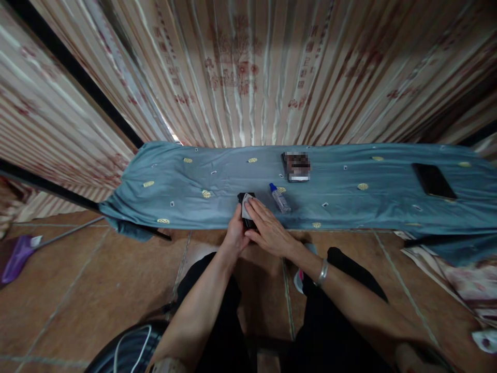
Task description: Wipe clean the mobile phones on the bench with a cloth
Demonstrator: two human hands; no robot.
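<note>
A small black device [246,197] lies near the front edge of a table covered in blue-grey cloth [217,176]. My left hand [235,233] grips the device from its near side, fingers curled on it. A light grey cloth [247,209] lies on top of the device, pressed down by the flat, extended fingers of my right hand [267,228]. A small clear spray bottle with a blue cap [279,198] lies on its side just right of my hands.
A black box with a blurred face [295,167] sits farther back on the table. A dark phone [433,181] lies at the far right. Striped curtains hang behind. A purple broom head [17,256] rests on the tiled floor at left.
</note>
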